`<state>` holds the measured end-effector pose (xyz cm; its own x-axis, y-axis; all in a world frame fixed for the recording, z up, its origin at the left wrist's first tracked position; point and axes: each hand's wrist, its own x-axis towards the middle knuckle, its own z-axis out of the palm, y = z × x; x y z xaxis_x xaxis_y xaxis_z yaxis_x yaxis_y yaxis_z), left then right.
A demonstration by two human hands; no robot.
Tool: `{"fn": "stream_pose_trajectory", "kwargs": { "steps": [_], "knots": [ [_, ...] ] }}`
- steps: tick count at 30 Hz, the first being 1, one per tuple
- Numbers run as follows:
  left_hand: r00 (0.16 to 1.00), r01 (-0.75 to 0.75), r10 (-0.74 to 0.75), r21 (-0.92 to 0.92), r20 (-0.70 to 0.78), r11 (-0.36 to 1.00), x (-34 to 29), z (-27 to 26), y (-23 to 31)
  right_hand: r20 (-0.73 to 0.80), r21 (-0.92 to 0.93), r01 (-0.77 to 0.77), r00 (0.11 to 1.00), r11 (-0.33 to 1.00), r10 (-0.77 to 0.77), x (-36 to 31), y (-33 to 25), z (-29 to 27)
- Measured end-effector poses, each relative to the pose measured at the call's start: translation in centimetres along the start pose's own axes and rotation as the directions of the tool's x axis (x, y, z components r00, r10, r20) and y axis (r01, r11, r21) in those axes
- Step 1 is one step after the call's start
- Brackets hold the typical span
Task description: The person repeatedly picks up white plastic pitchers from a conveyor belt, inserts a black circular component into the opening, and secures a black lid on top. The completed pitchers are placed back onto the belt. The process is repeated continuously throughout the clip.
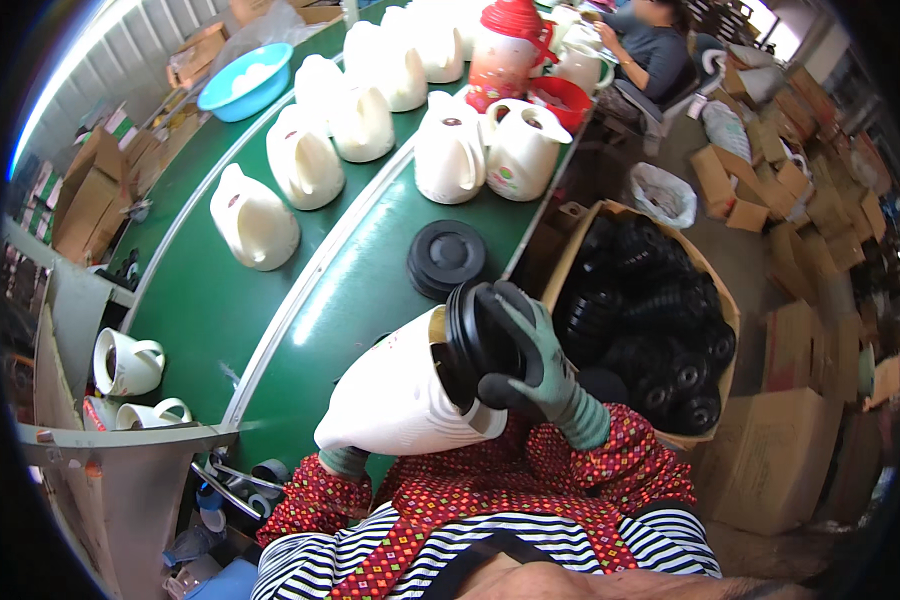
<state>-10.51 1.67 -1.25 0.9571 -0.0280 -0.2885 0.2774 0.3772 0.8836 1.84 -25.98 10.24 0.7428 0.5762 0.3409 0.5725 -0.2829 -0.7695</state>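
Observation:
A white thermos jug body (390, 395) lies tilted on its side in front of my chest, its open end facing right. My left hand (344, 460), in a green glove, holds it from beneath; its fingers are hidden behind the jug. My right hand (535, 355), in a grey-green glove, grips a black ribbed round base (470, 325) by its rim. That base is at the jug's open end, tilted, with a dark gap showing below it. Just beyond, more black round bases (448, 258) are stacked on the green table (360, 260).
Several white jugs (255, 220) stand across the table, with a red thermos (510, 50) and a blue basin (247, 85) farther back. At my right is a carton (725, 330) of black bases. A seated person (650, 50) works at the far right.

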Motion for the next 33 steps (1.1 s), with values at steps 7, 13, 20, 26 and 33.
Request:
{"fn": "stream_pose_trajectory", "kwargs": {
  "steps": [7,13,20,26,33],
  "knots": [
    [0.996,0.029,-0.031,0.026,0.088,0.999,0.6,2.6,-2.3,-0.082,0.075,-0.021,0.996,0.997,0.027,-6.5,-1.5,-1.8],
    [0.994,-0.108,0.109,-0.064,0.005,0.992,-0.2,7.3,3.1,-0.227,0.525,0.001,0.964,0.851,0.139,-8.8,-1.7,-1.9],
    [0.933,-0.357,0.360,0.094,-0.020,0.929,-1.3,9.7,7.2,-0.144,0.866,0.042,0.975,0.498,0.169,-7.8,-3.4,-5.2],
    [0.923,-0.374,0.380,0.099,-0.059,0.922,-1.5,10.7,6.2,-0.050,0.866,-0.123,0.943,0.485,0.329,-9.9,-3.3,-5.6],
    [0.988,-0.147,0.149,0.053,-0.036,0.988,-3.3,9.6,2.1,-0.172,0.730,-0.198,0.873,0.654,0.457,-15.0,-2.4,-3.2]
  ]
}}
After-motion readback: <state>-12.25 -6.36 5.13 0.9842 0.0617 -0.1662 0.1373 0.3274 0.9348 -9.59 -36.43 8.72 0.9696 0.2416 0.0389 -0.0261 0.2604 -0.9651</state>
